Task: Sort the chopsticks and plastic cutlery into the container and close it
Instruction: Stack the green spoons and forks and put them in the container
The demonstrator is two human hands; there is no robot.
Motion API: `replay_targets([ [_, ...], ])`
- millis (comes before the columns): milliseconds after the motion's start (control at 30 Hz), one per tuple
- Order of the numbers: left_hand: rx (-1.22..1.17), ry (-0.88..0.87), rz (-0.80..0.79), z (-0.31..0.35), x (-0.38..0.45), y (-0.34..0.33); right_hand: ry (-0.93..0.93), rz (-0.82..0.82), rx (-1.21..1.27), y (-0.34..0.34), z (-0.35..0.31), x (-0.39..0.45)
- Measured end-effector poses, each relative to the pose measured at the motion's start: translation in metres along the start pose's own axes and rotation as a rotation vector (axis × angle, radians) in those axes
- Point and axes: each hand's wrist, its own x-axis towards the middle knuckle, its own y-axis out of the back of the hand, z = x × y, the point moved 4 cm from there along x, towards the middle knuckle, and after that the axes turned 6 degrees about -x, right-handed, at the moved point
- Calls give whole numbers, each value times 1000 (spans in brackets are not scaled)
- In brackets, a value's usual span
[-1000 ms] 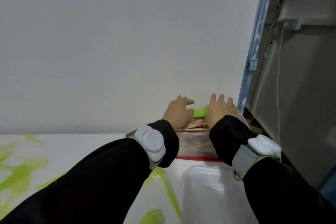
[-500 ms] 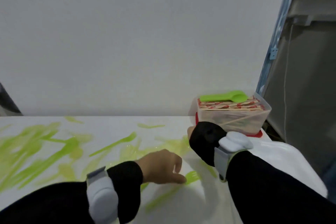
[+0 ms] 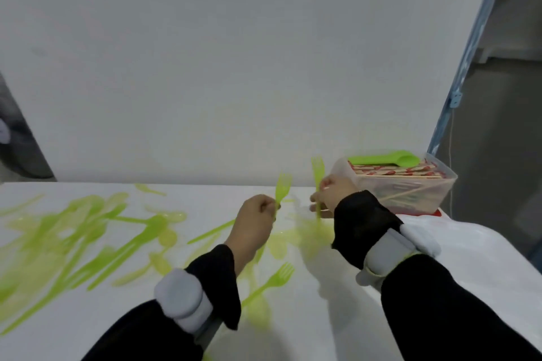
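Observation:
My left hand (image 3: 254, 223) grips a green plastic fork (image 3: 282, 187) with its tines up, above the table. Just to its right, my right hand (image 3: 333, 195) pinches a second green fork (image 3: 317, 177), also upright. A clear plastic container (image 3: 422, 199) stands at the far right of the table, filled with wrapped chopsticks (image 3: 399, 171), and a green spoon (image 3: 387, 159) lies on top of them. Several more green forks and spoons (image 3: 88, 231) lie scattered over the white table, one fork (image 3: 271, 281) close to my left wrist.
A white lid or sheet (image 3: 475, 255) lies in front of the container at the right. The white table (image 3: 88, 316) ends against a plain wall. A blue frame edge (image 3: 466, 67) rises behind the container, with a dark gap to its right.
Both hands came up off the table, each lifting a green fork. The view swung left and down from the container to the scattered cutlery.

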Motion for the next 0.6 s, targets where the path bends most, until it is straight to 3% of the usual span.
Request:
replay_targets([
  [167, -165, -7, 14, 12, -20, -5, 37, -91, 264, -49, 28, -20],
  [400, 57, -117, 82, 4, -38, -1, 39, -104, 479, -65, 51, -45],
  [600, 292, -145, -2, 8, -37, 2, 19, -58, 475, -69, 59, -51],
])
